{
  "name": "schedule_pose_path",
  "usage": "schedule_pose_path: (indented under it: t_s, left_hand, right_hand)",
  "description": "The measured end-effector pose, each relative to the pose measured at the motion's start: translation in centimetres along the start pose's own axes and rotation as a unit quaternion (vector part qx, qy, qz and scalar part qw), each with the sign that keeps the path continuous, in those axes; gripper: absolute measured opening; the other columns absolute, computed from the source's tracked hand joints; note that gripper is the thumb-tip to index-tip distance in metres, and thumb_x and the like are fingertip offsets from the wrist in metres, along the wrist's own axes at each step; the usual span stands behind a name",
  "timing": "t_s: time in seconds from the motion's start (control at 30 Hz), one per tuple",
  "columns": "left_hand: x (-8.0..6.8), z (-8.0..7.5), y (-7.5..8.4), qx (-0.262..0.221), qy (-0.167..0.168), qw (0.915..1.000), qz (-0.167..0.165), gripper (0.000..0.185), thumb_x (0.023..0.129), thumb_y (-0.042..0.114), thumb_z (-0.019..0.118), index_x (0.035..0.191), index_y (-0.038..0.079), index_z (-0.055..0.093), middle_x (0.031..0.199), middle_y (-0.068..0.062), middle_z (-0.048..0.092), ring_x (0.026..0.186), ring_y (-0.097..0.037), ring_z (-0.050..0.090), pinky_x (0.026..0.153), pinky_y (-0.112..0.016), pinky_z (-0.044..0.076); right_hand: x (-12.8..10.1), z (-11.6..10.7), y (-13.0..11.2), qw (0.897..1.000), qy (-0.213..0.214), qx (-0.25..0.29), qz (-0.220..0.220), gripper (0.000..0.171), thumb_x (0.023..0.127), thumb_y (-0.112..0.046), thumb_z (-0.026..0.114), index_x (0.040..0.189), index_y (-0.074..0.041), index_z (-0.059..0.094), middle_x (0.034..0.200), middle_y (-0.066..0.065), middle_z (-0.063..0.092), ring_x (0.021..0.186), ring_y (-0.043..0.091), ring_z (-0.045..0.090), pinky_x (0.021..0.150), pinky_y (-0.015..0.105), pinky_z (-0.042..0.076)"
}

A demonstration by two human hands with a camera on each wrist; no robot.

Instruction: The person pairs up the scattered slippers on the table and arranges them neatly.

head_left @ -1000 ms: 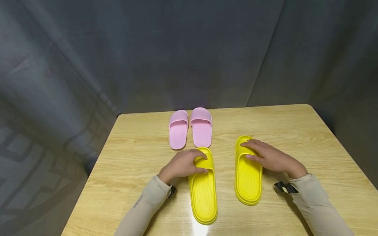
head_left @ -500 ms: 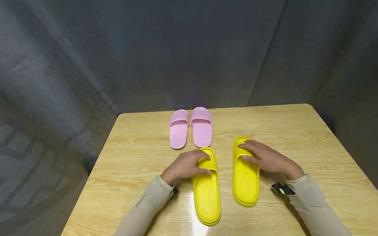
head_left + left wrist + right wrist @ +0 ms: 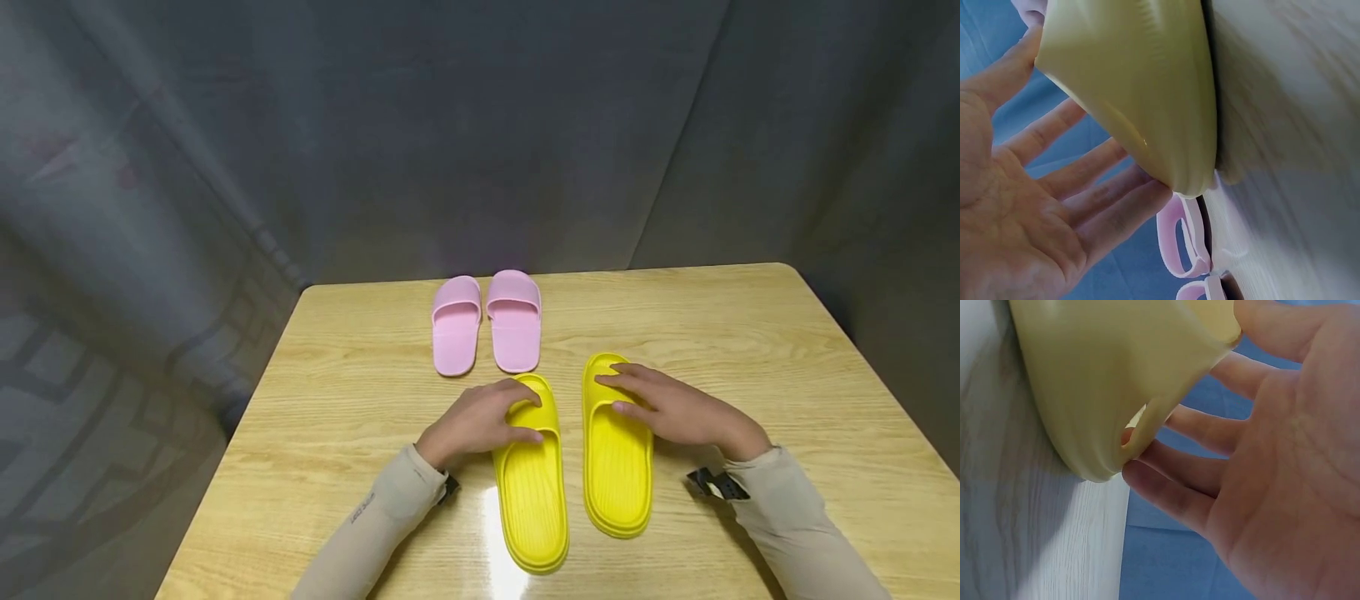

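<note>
head view: noted a left yellow slipper (image 3: 534, 500) and a matching right yellow slipper (image 3: 618, 475), both bright, moulded, plastic-looking slides with ribbed footbeds, flat on a pale wood-grain table (image 3: 750, 333), toes towards the far edge. saw a left hand (image 3: 480, 421) at the outer side of the left yellow slipper, fingers spread over the strap, thumb at its opening; likewise a right hand (image 3: 675, 408) on the right yellow slipper. from wrist views: recorded contact on both straps, digits mostly straight, no firm pinch evident; cannot tell pressure.

progress, by judgement: counted as done, smooth pale pink slippers (image 3: 516, 333), open-backed, side by side near the far edge, clear of both hands. counted as part done, the yellow pair: near each other, roughly parallel. listed as left: narrow gap unclosed, toes uneven, left yellow slipper nearer the person.
</note>
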State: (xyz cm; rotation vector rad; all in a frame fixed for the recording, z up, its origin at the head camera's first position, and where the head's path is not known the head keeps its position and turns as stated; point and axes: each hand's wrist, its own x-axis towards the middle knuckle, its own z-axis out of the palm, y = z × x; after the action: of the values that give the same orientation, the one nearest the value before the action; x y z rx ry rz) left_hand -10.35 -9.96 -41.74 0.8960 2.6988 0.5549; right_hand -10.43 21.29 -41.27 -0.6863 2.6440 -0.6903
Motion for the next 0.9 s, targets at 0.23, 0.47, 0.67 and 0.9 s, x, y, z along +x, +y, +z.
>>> schedule_pose_path:
  t_s: [0.23, 0.47, 0.67, 0.9]
  left_hand:
    - [0.2, 0.0, -0.1, 0.003, -0.002, 1.0000, -0.001, 0.050, 0.085, 0.060, 0.069, 0.125, 0.030, 0.064, 0.130, 0.010, 0.063, 0.118, -0.011, 0.061, 0.095, -0.037, 0.051]
    - [0.3, 0.2, -0.2, 0.000, 0.001, 1.0000, 0.008, 0.051, 0.085, 0.061, 0.068, 0.125, 0.031, 0.064, 0.131, 0.010, 0.063, 0.118, -0.012, 0.062, 0.092, -0.040, 0.051]
    - [0.3, 0.2, -0.2, -0.002, -0.005, 0.9999, 0.011, 0.051, 0.086, 0.060, 0.068, 0.126, 0.029, 0.064, 0.132, 0.009, 0.062, 0.120, -0.013, 0.061, 0.095, -0.038, 0.052]
    - [0.3, 0.1, -0.3, -0.005, -0.008, 0.9998, 0.015, 0.052, 0.086, 0.059, 0.068, 0.127, 0.027, 0.063, 0.132, 0.007, 0.062, 0.120, -0.013, 0.060, 0.099, -0.036, 0.051]
  right_hand:
    - [0.4, 0.7, -0.6, 1.000, 0.009, 0.000, -0.029, 0.049, 0.102, -0.046, 0.051, 0.146, -0.024, 0.051, 0.154, 0.020, 0.041, 0.142, 0.046, 0.039, 0.110, 0.066, 0.034]
    - [0.4, 1.4, -1.3, 0.999, 0.002, -0.007, -0.044, 0.050, 0.102, -0.049, 0.049, 0.146, -0.026, 0.051, 0.155, 0.018, 0.041, 0.142, 0.044, 0.040, 0.110, 0.066, 0.035]
    - [0.4, 1.7, -2.0, 0.998, -0.002, -0.010, -0.060, 0.048, 0.102, -0.047, 0.050, 0.145, -0.026, 0.053, 0.155, 0.016, 0.043, 0.142, 0.042, 0.040, 0.111, 0.064, 0.035]
    - [0.5, 1.8, -2.3, 0.998, -0.007, -0.012, -0.064, 0.049, 0.102, -0.050, 0.047, 0.145, -0.028, 0.052, 0.155, 0.015, 0.043, 0.142, 0.042, 0.040, 0.110, 0.065, 0.035]
